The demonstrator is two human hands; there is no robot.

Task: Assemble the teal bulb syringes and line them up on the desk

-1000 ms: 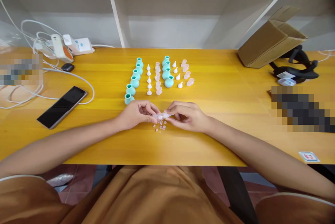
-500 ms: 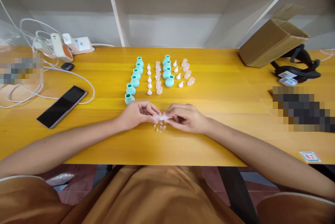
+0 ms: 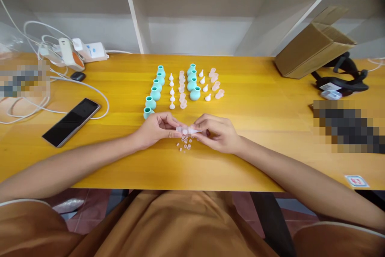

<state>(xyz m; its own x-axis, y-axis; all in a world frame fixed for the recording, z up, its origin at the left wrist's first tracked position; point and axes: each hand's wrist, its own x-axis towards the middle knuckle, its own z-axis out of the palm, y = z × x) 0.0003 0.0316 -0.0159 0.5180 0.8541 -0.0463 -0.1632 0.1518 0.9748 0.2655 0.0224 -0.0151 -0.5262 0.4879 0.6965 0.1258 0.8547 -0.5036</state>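
Observation:
My left hand [image 3: 158, 128] and my right hand [image 3: 215, 132] meet over the yellow table [image 3: 255, 156], both pinching one small clear plastic piece [image 3: 186, 130] between their fingertips. Just under it lie several tiny pale beads [image 3: 185, 144] on the tabletop. Behind the hands stand rows of teal bulbs [image 3: 155, 93], small white tips [image 3: 171, 96] and translucent pink caps [image 3: 182, 96], with a second group of teal bulbs [image 3: 192, 84], white tips [image 3: 206, 88] and pink caps [image 3: 215, 84] to the right.
A black phone [image 3: 71, 121] lies at the left, with white cables [image 3: 54, 88] and a power strip [image 3: 87, 50] behind it. A tipped cardboard box [image 3: 313, 44] and a black headset [image 3: 343, 76] sit at the right. White shelving [image 3: 192, 16] backs the table.
Both hands have lifted the clear piece slightly up and away from the beads; otherwise nothing has moved.

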